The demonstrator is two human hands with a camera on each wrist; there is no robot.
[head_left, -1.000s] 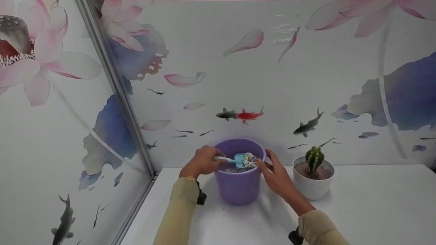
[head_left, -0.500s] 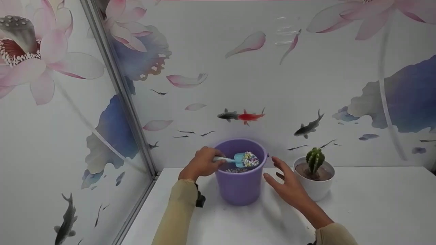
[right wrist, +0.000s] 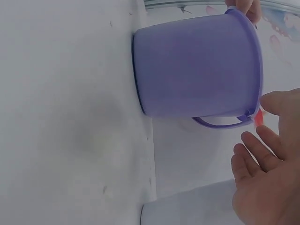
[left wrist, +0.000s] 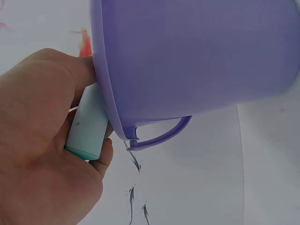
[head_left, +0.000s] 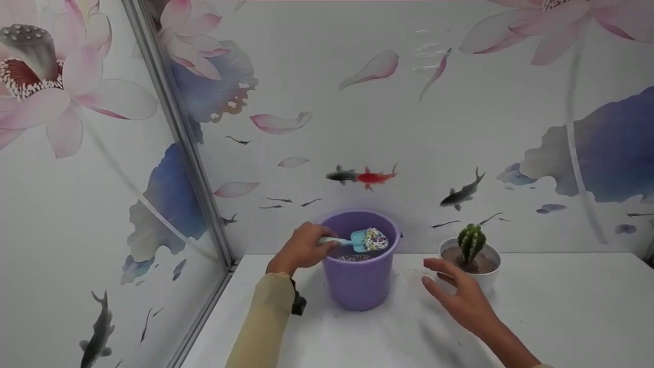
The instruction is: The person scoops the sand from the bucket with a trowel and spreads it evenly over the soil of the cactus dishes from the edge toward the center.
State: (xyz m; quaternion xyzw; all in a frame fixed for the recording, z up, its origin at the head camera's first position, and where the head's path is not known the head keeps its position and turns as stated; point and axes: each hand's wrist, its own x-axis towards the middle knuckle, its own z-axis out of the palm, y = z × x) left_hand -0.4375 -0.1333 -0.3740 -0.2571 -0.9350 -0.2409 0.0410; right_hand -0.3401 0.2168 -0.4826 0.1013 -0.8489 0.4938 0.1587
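Note:
In my left hand (head_left: pixel 304 248) I grip the pale handle (left wrist: pixel 89 122) of a small light-blue scoop (head_left: pixel 359 240). Its blade carries a heap of multicoloured granules (head_left: pixel 376 239) and is level over the mouth of a purple bucket (head_left: pixel 360 283). Some dark grainy material (head_left: pixel 353 257) shows inside the bucket. The bucket stands upright, its handle (left wrist: pixel 161 138) hanging down at the side. My right hand (head_left: pixel 462 296) is in the air to the right of the bucket, fingers apart and holding nothing, in front of a white pot (head_left: pixel 475 283) with a cactus (head_left: pixel 471 241).
The white table (head_left: pixel 572 306) carries the bucket and the pot, with a few tiny specks scattered on it. A white panel wall (head_left: pixel 357 133) printed with lotus and fish stands close behind. A metal corner strip (head_left: pixel 179 128) runs up at the left.
My right hand has left the scoop's blade and the bucket rim and drawn back to the right, toward the cactus pot. The left hand still holds the loaded scoop in nearly the same place.

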